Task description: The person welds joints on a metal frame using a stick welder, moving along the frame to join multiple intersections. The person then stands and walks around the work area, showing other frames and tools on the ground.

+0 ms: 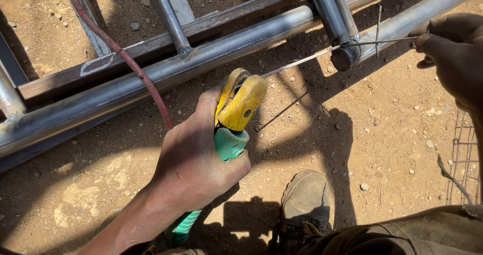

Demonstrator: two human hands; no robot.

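L hand [193,154] is wrapped tight round a welding electrode holder [236,119], fingers closed on its green handle, thumb up along the yellow head. The holder's yellow jaws grip the end of a thin welding rod [302,61], which runs up and right toward the steel frame. Rod tip sits at the joint [352,46] where a short upright tube meets a long round pipe [201,61]. R hand [453,53] is at the top right edge of view, fingers pinched together on the far end of a thin wire or rod near that joint; exact contact hard to tell in the shadow.

A red-brown cable [126,58] crosses the frame's pipes and drops behind the L hand. The frame, w/ flat bars and round tubes, lies on dry reddish dirt ground [392,134] w/ small stones. A dusty work boot [304,199] is planted just below the holder, khaki trouser leg [422,235] at lower right. A bit of wire mesh [465,154] shows at the right edge, well apart from the holder
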